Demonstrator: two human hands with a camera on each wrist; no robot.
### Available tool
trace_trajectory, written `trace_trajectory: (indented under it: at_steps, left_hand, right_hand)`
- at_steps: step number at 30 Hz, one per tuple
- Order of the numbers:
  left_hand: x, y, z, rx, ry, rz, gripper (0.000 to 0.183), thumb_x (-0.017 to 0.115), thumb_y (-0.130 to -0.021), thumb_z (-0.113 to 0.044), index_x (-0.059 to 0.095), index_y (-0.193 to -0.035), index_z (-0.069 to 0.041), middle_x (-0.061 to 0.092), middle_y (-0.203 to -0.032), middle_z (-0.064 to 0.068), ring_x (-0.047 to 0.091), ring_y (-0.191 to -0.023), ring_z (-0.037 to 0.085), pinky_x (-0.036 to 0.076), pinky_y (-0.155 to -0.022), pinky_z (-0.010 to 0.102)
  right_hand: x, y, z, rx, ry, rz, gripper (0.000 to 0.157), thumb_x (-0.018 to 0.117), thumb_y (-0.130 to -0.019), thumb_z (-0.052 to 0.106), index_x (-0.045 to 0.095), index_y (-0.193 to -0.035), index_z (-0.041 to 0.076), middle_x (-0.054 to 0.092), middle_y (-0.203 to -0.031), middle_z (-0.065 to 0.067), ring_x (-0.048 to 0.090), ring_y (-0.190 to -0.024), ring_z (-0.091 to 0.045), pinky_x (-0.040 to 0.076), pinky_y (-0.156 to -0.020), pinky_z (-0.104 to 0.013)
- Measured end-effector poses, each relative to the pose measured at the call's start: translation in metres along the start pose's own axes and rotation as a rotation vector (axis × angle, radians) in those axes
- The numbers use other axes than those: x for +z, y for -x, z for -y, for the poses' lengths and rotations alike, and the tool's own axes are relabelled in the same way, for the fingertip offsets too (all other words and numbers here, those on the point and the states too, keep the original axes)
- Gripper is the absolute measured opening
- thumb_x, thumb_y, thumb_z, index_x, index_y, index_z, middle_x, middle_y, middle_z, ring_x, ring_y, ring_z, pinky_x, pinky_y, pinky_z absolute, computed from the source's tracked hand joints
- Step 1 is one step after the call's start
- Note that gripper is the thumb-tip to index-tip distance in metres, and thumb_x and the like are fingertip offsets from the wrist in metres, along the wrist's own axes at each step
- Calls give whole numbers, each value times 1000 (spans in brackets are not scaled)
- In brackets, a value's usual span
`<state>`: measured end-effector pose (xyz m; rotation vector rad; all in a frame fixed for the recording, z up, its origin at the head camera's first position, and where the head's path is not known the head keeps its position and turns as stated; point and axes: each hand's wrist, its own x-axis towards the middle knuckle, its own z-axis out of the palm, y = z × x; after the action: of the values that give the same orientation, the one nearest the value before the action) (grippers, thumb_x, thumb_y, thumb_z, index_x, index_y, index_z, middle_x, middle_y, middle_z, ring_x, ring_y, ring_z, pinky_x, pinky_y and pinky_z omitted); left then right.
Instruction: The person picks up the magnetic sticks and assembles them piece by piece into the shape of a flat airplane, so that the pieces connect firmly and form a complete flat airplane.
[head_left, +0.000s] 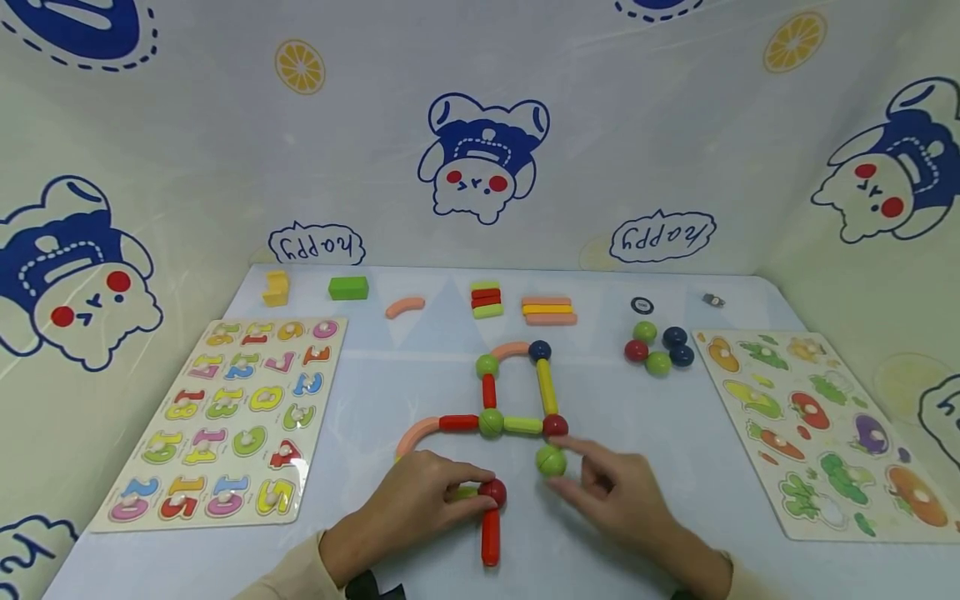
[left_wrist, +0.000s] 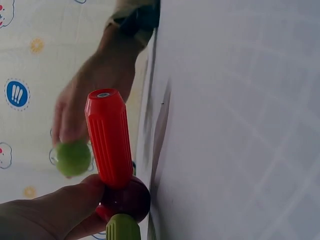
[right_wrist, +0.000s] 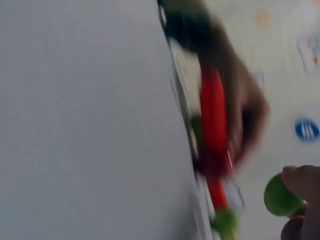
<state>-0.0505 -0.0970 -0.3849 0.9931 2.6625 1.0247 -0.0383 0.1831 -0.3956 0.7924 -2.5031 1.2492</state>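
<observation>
In the head view my left hand (head_left: 408, 504) pinches a red ball (head_left: 493, 493) between thumb and fingertips. A red stick (head_left: 491, 538) points from that ball toward the near edge, and a green stick (head_left: 462, 492) lies partly hidden by the fingers. My right hand (head_left: 618, 496) holds a green ball (head_left: 551, 461) between thumb and index finger, just below another red ball (head_left: 555, 427). That red ball belongs to a joined figure of balls and sticks, with a green ball (head_left: 491, 422), a yellow stick (head_left: 547, 387) and a dark blue ball (head_left: 539, 351).
A number puzzle board (head_left: 303, 433) lies at left, a vegetable puzzle board (head_left: 765, 492) at right. Several loose balls (head_left: 658, 362) sit beside the right board. Along the back are sticks (head_left: 550, 312), a curved piece (head_left: 405, 307), a green block (head_left: 348, 288) and a yellow block (head_left: 276, 289).
</observation>
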Motion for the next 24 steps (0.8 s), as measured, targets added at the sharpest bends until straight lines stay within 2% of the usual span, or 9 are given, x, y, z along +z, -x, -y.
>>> trace_trajectory:
  at_steps: [3,6,9,12,16,24]
  left_hand:
    - [0,0,0,4,-5,-5,31,64,-84,-47,71,-107,-28,39,-49,-23,36,-45,-3,29,-44,18]
    - [0,0,0,6,-6,-12,31,64,-84,-47,71,-107,-27,38,-49,-23,36,-45,-3,29,-44,18]
    - [1,0,0,0,-3,-18,31,64,-84,-48,71,-107,-27,38,-49,-23,36,-44,-3,30,-44,18]
    - [2,1,0,-4,2,-22,31,64,-84,-47,71,-107,-27,37,-48,-22,36,-44,-2,29,-44,18]
    - [2,1,1,-10,1,-26,31,65,-83,-48,72,-106,-28,36,-48,-21,35,-43,-2,29,-43,18]
    - [2,1,1,-3,-10,-28,32,64,-83,-50,71,-105,-28,35,-48,-21,34,-43,-2,28,-43,18]
  right_hand:
    - [21,11,18,-165,-143,171,43,73,-82,18,59,-123,15,40,-57,17,36,-50,9,32,-43,-9]
    - [33,18,31,-323,-146,307,40,67,-88,23,58,-125,14,38,-55,14,32,-49,10,28,-46,-4]
    - [40,22,39,-477,-71,348,37,63,-91,27,58,-125,15,38,-54,13,32,-48,10,25,-49,0]
    - [45,24,44,-572,-16,341,37,63,-90,26,57,-125,16,40,-55,14,37,-50,10,25,-53,1]
    - [48,24,43,-580,18,322,37,65,-88,26,59,-123,18,42,-56,15,38,-51,10,27,-55,1]
    - [46,23,40,-502,17,397,39,62,-90,33,55,-127,19,43,-56,17,33,-51,12,27,-52,0]
